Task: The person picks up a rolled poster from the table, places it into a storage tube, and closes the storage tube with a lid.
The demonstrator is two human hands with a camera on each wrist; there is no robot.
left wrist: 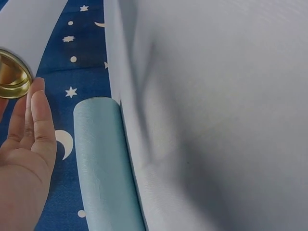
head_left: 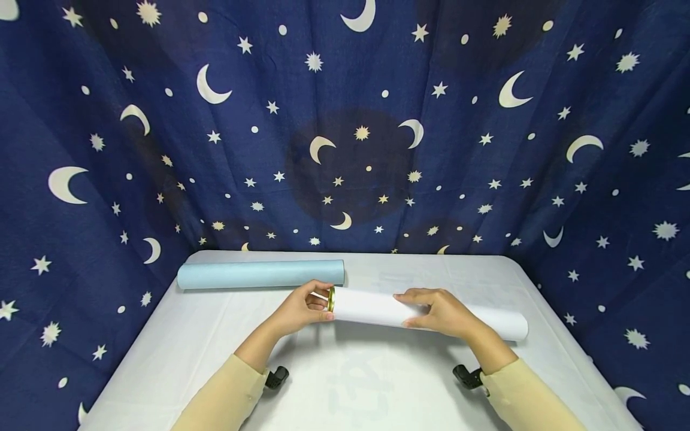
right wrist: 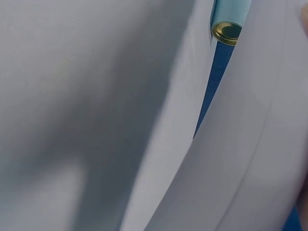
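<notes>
A long white cardboard tube point(head_left: 372, 306) with a gold metal end point(head_left: 331, 299) is held just above the table, its right end slightly lower. My left hand point(head_left: 293, 310) grips that gold-rimmed end, thumb on the near side and index finger on the far side. In the left wrist view, fingertips of the left hand point(left wrist: 31, 154) touch the tube beside the gold end point(left wrist: 17, 79). Around the tube's middle, my right hand point(head_left: 444, 311) spreads thumb and fingers across its width and holds it. The white tube point(right wrist: 255, 115) hides most of the right hand in the right wrist view.
Behind the left hand, a light blue tube point(head_left: 259, 274) lies lengthwise near the table's back edge; its gold end point(right wrist: 226, 33) shows in the right wrist view. A white cloth covers the table point(head_left: 356, 371). Dark blue star-and-moon curtains point(head_left: 356, 120) stand behind and at both sides.
</notes>
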